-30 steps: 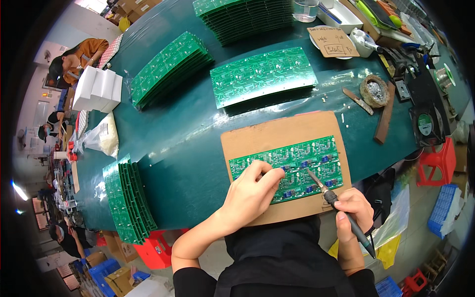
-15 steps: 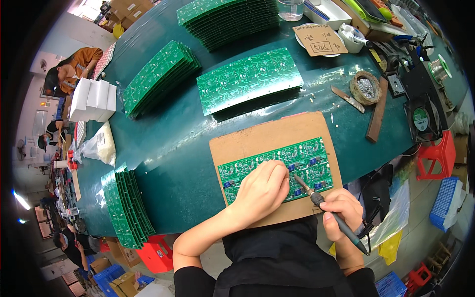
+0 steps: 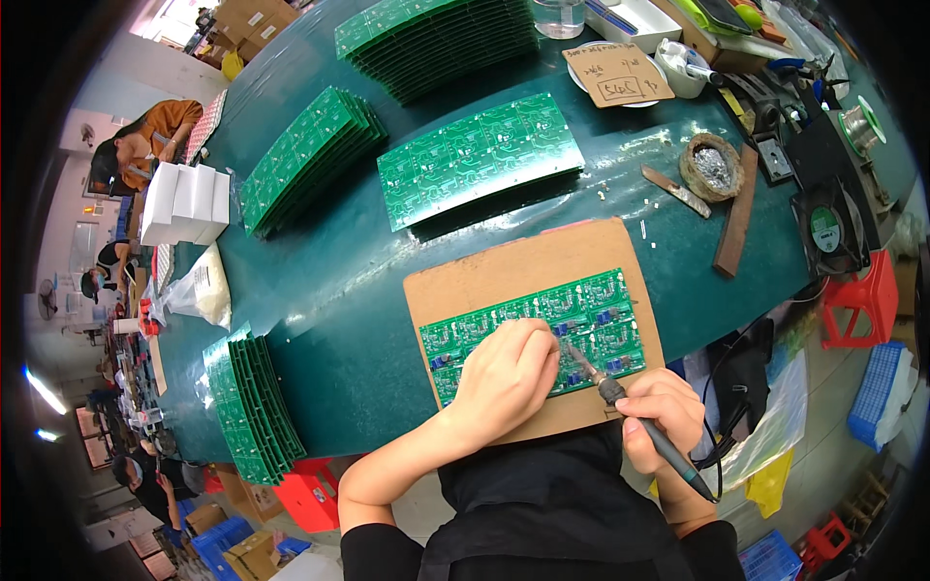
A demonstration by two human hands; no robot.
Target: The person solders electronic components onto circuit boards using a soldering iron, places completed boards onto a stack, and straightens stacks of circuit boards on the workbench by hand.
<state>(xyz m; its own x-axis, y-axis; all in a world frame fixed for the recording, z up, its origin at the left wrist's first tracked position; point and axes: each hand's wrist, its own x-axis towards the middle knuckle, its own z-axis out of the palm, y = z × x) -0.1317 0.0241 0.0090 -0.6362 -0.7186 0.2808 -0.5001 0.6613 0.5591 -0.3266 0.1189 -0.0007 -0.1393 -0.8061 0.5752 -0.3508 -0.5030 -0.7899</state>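
A green circuit board panel (image 3: 465,334) with small blue parts lies on a brown cardboard sheet (image 3: 513,259) at the table's near edge. My left hand (image 3: 509,373) rests over the middle of the panel with its fingers closed; whatever they pinch is hidden behind the knuckles. In my right hand (image 3: 664,416) is a soldering iron (image 3: 612,389), gripped like a pen. Its tip points up and left onto the panel, close beside my left fingertips. A faint whitish haze hangs around the tip.
Green board stacks stand on the table: one centre (image 3: 480,160), one left (image 3: 305,160), one far (image 3: 436,44), one near left (image 3: 252,407). At right are a round tin with shiny metal (image 3: 712,167), a wooden strip (image 3: 736,213), a fan (image 3: 826,232) and a solder spool (image 3: 860,124). Co-workers sit at left.
The view has shifted slightly. Both hands keep nearly the same places on the board, and haze now shows near the iron's tip.
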